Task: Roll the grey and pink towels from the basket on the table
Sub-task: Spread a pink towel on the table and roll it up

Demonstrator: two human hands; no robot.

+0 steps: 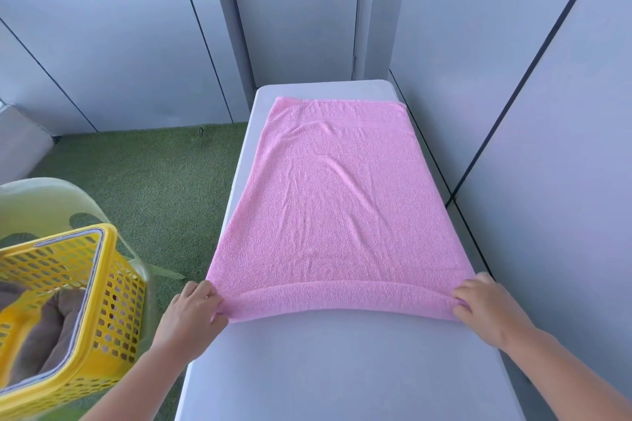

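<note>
A pink towel (337,202) lies spread flat along the white table (328,369), its near edge turned over into a narrow roll. My left hand (193,311) grips the left end of that roll, and my right hand (485,308) grips the right end. A yellow basket (102,314) stands at the lower left beside the table, with a grey towel (44,328) lying inside it.
The basket sits on a translucent chair (65,198) over green carpet (154,181). Grey wall panels close in behind and to the right of the table. The near part of the tabletop is bare.
</note>
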